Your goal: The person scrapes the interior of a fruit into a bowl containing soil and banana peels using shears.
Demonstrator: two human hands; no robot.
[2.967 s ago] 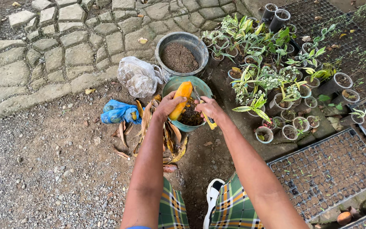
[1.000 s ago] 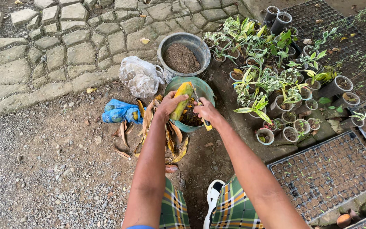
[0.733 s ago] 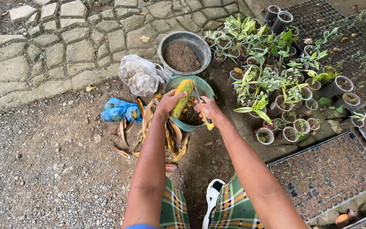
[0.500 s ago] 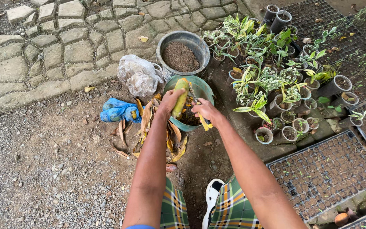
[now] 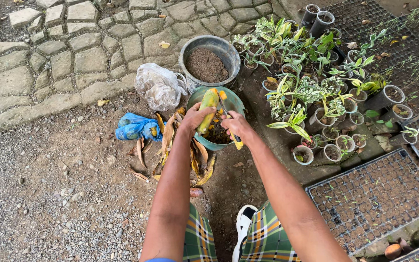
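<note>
Stalk: a yellow-green plant stalk [image 5: 208, 107] is being held upright over the teal bucket [image 5: 236, 103], its lower end down near the dark scraps inside, probably so cut bits drop straight in.
Left hand: the left hand [image 5: 195, 119] is wrapping its fingers tightly round the stalk's lower half, steadying it against the blade.
Right hand: the right hand [image 5: 235, 127] is gripping a yellow-handled cutter [image 5: 229, 116], fingers clamped on the handle, the tip reaching up beside the stalk's top.
Teal bucket: it is sitting on the ground just ahead of the person's knees, within easy reach of both arms.
Grey tub: a tub of brown soil mix [image 5: 206, 57] is standing just behind the bucket, touching or nearly so.
Peelings: dry yellow-brown leaf strips [image 5: 188, 150] are lying on the ground left of the bucket, seemingly cast aside.
Bags: a clear crumpled bag [image 5: 159, 87] and a blue one [image 5: 135, 128] are lying further left.
Plants: small potted seedlings [image 5: 316, 92] are crowding the right side, with a black seed tray [image 5: 379, 199] nearer the person.
</note>
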